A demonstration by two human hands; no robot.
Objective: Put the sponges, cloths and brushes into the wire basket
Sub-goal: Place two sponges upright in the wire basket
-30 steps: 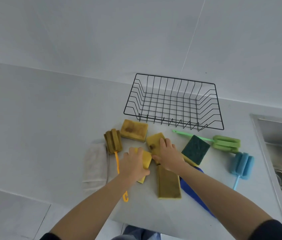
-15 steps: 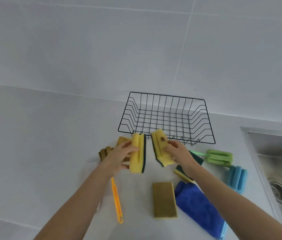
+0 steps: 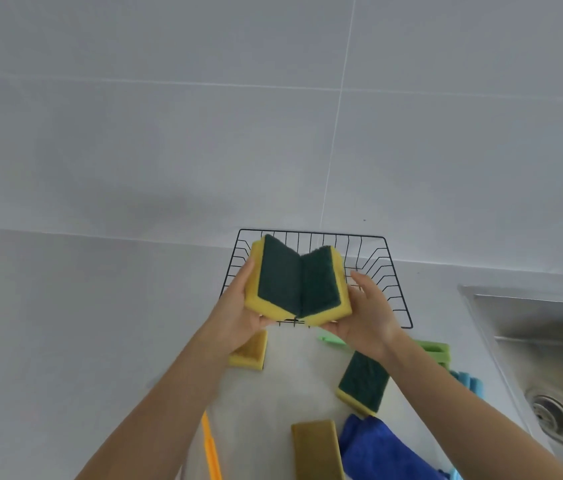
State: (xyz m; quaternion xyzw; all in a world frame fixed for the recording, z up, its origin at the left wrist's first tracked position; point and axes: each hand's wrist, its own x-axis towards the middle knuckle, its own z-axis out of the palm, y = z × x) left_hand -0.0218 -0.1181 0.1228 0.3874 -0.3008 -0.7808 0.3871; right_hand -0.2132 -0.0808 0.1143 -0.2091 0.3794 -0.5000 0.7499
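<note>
My left hand (image 3: 238,315) grips a yellow sponge with a dark green scouring face (image 3: 275,277). Gripped in my right hand (image 3: 366,313) is a second yellow-and-green sponge (image 3: 321,285). The two sponges touch along one edge, green faces toward me, raised over the near rim of the black wire basket (image 3: 391,271). On the counter lie a stained yellow sponge (image 3: 250,351), a green-topped sponge (image 3: 363,381), a flat brownish sponge (image 3: 316,448), a blue cloth (image 3: 373,445), an orange brush handle (image 3: 212,448), a green brush (image 3: 437,351) and a blue brush (image 3: 468,381).
The basket stands against the tiled wall. A steel sink (image 3: 546,358) with a drain (image 3: 555,419) sits at the right. Grey counter (image 3: 83,323) stretches to the left.
Both hands have lifted their sponges from low over the counter up to the basket's near rim and turned the green faces toward me. The camera has tilted up.
</note>
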